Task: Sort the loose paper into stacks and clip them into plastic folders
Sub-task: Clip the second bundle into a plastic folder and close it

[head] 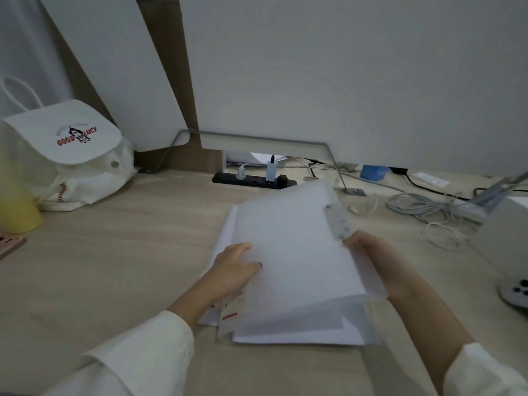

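White sleeves (137,355) reach from the near edge of the table (128,252) to a translucent plastic folder (294,247), which lies over a paper stack (300,335) whose near corners show below the folder's raised cover. The left hand (233,271) holds the cover's left edge, fingers curved, thumb on top and fingertips hidden beneath it; the right hand (371,255) pinches the cover's right edge just below the riveted clip strip (338,221). Beyond the folder lies a power strip (254,178), far to its left a white bag (71,155), to its right a tangle of cables (428,212).
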Tool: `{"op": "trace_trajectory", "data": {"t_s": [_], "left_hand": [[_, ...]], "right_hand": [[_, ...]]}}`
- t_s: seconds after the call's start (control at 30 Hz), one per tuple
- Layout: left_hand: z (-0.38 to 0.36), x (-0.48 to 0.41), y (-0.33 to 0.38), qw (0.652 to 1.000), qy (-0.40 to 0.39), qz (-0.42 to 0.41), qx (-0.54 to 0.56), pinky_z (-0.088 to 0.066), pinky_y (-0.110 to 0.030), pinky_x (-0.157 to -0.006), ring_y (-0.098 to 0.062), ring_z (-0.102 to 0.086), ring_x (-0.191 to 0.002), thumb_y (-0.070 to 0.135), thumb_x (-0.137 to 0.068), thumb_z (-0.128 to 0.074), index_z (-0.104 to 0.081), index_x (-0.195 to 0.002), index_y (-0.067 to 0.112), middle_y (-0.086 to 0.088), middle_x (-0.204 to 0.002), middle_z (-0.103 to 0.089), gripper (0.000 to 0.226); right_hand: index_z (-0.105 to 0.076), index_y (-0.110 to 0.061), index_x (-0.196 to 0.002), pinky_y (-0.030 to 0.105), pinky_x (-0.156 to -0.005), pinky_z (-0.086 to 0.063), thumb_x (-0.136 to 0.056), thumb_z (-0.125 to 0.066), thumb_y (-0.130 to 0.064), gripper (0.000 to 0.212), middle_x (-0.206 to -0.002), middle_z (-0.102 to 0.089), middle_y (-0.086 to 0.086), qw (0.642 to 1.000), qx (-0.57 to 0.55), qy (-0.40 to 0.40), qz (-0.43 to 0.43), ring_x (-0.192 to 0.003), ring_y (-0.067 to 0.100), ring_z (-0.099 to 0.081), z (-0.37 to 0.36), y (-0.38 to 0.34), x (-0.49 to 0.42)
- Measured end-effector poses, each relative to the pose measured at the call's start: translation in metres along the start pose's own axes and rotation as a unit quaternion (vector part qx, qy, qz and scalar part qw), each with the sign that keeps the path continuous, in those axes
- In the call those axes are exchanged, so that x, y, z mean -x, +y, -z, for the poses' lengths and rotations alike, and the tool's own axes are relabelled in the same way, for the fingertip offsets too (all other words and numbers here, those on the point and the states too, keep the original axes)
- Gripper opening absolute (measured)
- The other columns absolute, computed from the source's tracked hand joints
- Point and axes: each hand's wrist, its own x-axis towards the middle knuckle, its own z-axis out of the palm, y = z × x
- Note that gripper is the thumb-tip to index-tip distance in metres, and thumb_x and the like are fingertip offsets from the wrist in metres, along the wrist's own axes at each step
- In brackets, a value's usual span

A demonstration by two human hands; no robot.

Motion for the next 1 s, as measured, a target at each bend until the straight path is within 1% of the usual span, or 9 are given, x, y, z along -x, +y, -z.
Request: {"op": "trace_trajectory", "data": {"t_s": [0.1,0.23,0.3,0.4,0.63,0.73,0.83,0.93,1.0], "left_hand": [[-0.005,0.000,-0.003,0.997,0.004,0.064,0.032,-0.038,-0.029,-0.101,-0.018,-0.034,-0.132,0.029,-0.091,-0.053,-0.022,-0.146,0.015,-0.002,-0.153,-0.015,0.064],[-0.004,-0.002,-0.004,0.987,0.023,0.126,0.098,-0.040,-0.028,-0.079,-0.017,-0.051,-0.100,0.026,-0.089,-0.056,-0.019,-0.146,0.014,-0.005,-0.133,-0.043,0.069],[-0.002,-0.005,-0.003,0.979,0.035,0.148,0.139,-0.042,-0.026,-0.065,-0.014,-0.056,-0.079,0.024,-0.090,-0.056,-0.026,-0.142,0.012,-0.001,-0.099,-0.055,0.061],[0.000,-0.013,0.002,0.973,0.041,0.168,0.152,-0.041,-0.026,-0.060,-0.015,-0.053,-0.069,0.021,-0.090,-0.056,-0.044,-0.126,0.002,-0.003,-0.084,-0.054,0.043],[-0.004,-0.020,0.008,0.962,0.001,0.161,0.222,-0.049,-0.021,-0.049,-0.017,-0.060,-0.056,0.023,-0.088,-0.059,-0.060,-0.100,0.003,-0.009,-0.073,-0.064,0.024],[0.005,-0.024,0.007,0.965,0.040,0.123,0.228,-0.045,-0.015,-0.039,-0.013,-0.058,-0.044,0.023,-0.089,-0.059,-0.059,-0.091,0.008,-0.006,-0.067,-0.062,0.015],[0.022,-0.029,-0.005,0.974,0.066,0.105,0.191,-0.051,-0.019,-0.050,-0.018,-0.061,-0.059,0.030,-0.088,-0.060,-0.063,-0.099,0.010,-0.006,-0.074,-0.066,0.023],[0.035,-0.032,-0.028,0.986,0.073,0.115,0.098,-0.050,-0.037,-0.092,-0.028,-0.062,-0.096,0.051,-0.071,-0.063,-0.067,-0.089,0.023,-0.011,-0.099,-0.070,0.034],[0.038,-0.029,-0.040,0.984,0.043,0.120,0.127,-0.052,-0.038,-0.088,-0.026,-0.066,-0.091,0.045,-0.072,-0.065,-0.067,-0.090,0.023,-0.009,-0.094,-0.071,0.029]], "right_hand": [[-0.063,-0.002,-0.093,0.032,-0.065,-0.053,-0.046,-0.072,-0.018,0.050,-0.083,-0.067,0.017,0.998,0.037,0.026,-0.036,-0.065,0.029,-0.067,0.019,0.016,-0.003],[-0.059,0.000,-0.106,0.032,-0.065,-0.050,-0.083,-0.054,-0.006,0.025,-0.089,-0.066,0.017,0.988,0.110,0.105,-0.024,-0.071,0.029,-0.063,0.031,0.034,-0.009],[-0.061,0.006,-0.107,0.030,-0.063,-0.050,-0.087,-0.051,-0.003,0.024,-0.093,-0.067,0.019,0.975,0.166,0.145,-0.008,-0.074,0.029,-0.063,0.033,0.038,-0.008],[-0.066,0.000,-0.107,0.031,-0.069,-0.051,-0.086,-0.058,-0.011,0.025,-0.105,-0.067,0.016,0.935,0.291,0.204,0.002,-0.083,0.027,-0.063,0.038,0.045,-0.009],[-0.040,-0.007,-0.139,0.040,-0.104,-0.035,-0.088,-0.060,-0.024,0.057,-0.147,-0.025,0.015,0.903,0.347,0.253,-0.036,-0.123,0.036,-0.045,0.027,0.046,-0.009],[-0.052,-0.001,-0.128,0.036,-0.089,-0.045,-0.087,-0.060,-0.015,0.044,-0.131,-0.051,0.016,0.915,0.329,0.235,-0.009,-0.106,0.032,-0.057,0.025,0.049,-0.015],[-0.065,0.002,-0.106,0.026,-0.066,-0.045,-0.087,-0.055,-0.006,0.023,-0.102,-0.066,0.012,0.921,0.324,0.214,0.025,-0.080,0.021,-0.060,0.011,0.055,-0.017],[-0.055,-0.003,-0.128,0.034,-0.093,-0.045,-0.086,-0.058,-0.009,0.043,-0.124,-0.061,0.012,0.928,0.295,0.224,0.034,-0.110,0.027,-0.058,0.001,0.063,-0.024],[-0.048,-0.005,-0.134,0.036,-0.096,-0.044,-0.084,-0.061,-0.011,0.052,-0.130,-0.056,0.013,0.941,0.260,0.214,0.027,-0.116,0.031,-0.055,-0.004,0.063,-0.028]]}}
